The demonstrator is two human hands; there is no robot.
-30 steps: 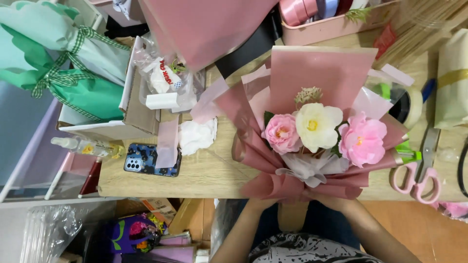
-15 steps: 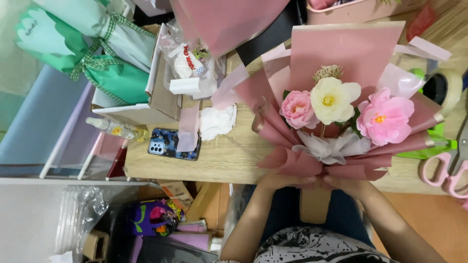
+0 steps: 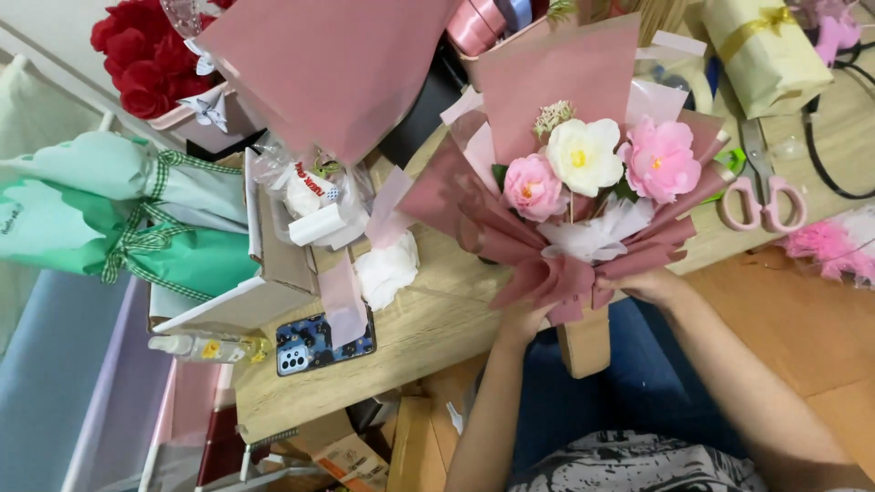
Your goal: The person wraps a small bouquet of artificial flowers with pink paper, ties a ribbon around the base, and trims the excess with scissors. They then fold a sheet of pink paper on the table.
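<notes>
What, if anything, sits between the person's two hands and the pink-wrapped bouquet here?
Nothing visible does. The left hand and the right hand both already grip the gathered base of the bouquet, touching its pink wrapping paper directly. The pink scissors and the phone lie off to the sides on the wooden table.

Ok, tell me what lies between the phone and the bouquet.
Head view: between the phone and the bouquet, a crumpled white tissue lies on the wooden table.

Soft, even indoor light is falling on my wooden table (image 3: 437, 319), making only weak shadows. The view is staying sharp in the middle and is bending slightly near the edges.
</notes>
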